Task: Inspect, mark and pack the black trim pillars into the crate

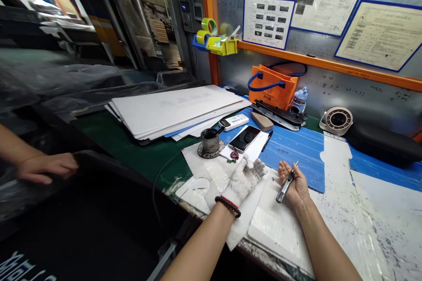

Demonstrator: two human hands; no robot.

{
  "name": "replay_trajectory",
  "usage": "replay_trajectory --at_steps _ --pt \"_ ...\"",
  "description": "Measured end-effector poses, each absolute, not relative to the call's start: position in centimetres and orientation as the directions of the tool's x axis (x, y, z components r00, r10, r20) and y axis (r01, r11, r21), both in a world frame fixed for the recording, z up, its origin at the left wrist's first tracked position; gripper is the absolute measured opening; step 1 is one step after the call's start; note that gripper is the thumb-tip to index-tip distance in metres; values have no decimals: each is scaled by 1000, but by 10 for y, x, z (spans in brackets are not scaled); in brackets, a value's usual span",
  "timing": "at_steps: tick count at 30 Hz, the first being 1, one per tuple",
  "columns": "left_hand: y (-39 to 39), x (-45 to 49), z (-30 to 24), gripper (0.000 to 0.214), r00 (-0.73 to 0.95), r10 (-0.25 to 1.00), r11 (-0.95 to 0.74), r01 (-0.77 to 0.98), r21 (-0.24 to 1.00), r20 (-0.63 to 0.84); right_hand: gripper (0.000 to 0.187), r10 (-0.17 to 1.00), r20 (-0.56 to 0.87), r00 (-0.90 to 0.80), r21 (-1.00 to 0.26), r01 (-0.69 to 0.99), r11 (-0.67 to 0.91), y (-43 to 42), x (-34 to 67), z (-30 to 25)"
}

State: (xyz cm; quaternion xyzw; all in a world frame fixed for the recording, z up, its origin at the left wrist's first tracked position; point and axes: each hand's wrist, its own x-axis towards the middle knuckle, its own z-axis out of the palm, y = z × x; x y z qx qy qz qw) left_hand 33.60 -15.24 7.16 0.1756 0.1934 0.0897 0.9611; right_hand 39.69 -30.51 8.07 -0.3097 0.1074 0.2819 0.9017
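Note:
My left hand [248, 178] wears a white work glove smudged with grey, with a dark beaded bracelet at the wrist. Its palm faces up, fingers loosely bent and apart, and I see nothing in it. My bare right hand [298, 184] holds a utility knife [285, 187] with a grey and black body, its blade tip pointing up and away from me. Both hands are above the white sheets [277, 224] at the table's front edge. Just beyond the glove are a phone [244, 138], a small dark red ring-shaped item [234, 155] and a black pen [267, 140].
A stained metal pot [210, 141] stands left of the phone, near stacked white boards [178, 107]. Behind are an orange bag [273, 88], a small fan [337, 120] and a black case [385, 142]. Another person's hand [49, 167] rests on dark material at left.

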Motion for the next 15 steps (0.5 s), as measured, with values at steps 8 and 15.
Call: replay_trajectory --at_steps 8,15 --pt "-162 340 85 41 904 272 816 -35 577 -330 32 347 -63 936 -776 -264 572 -305 410 76" --pt "-166 342 82 14 908 317 674 -12 738 -274 25 267 70 961 -911 -48 411 -312 419 69"
